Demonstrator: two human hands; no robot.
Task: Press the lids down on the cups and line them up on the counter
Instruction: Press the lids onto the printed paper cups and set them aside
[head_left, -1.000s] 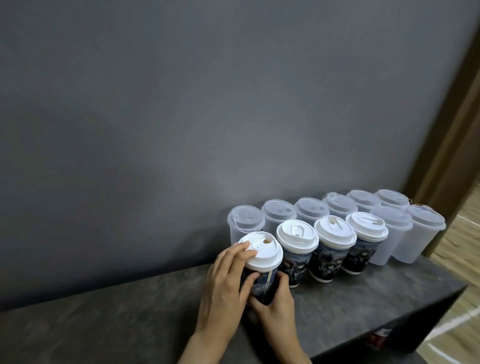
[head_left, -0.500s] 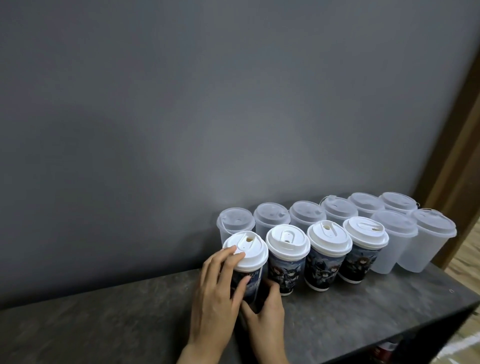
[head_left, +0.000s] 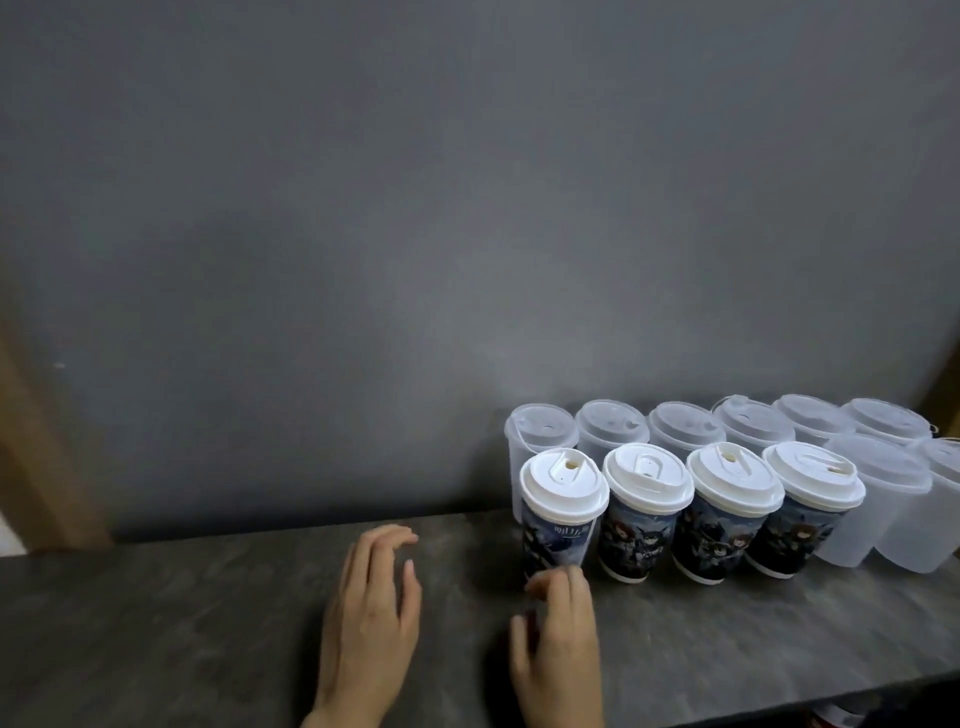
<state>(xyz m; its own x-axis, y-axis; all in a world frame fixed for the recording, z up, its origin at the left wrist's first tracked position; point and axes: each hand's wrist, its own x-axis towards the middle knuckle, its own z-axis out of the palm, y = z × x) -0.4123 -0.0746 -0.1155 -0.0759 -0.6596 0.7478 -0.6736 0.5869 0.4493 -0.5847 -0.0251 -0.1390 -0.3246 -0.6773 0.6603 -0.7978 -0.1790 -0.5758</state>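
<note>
Several printed paper cups with white lids stand in a front row on the dark counter (head_left: 182, 623); the leftmost one (head_left: 561, 525) has its lid (head_left: 563, 486) seated. Behind them runs a row of translucent plastic cups (head_left: 613, 434) with clear lids, and more of those (head_left: 878, 499) continue to the right. My left hand (head_left: 371, 618) hovers over the counter left of the leftmost cup, fingers spread, holding nothing. My right hand (head_left: 558, 644) is just in front of that cup's base, fingers loosely curled, gripping nothing.
A grey wall (head_left: 467, 208) rises directly behind the cups. The counter's front edge (head_left: 779, 701) runs along the lower right. A wooden door frame (head_left: 31, 441) shows at the far left, another at the far right edge.
Both hands have let go of the leftmost printed cup and drawn back toward me. The left hand moved left. The view has shifted, so the cups sit further right.
</note>
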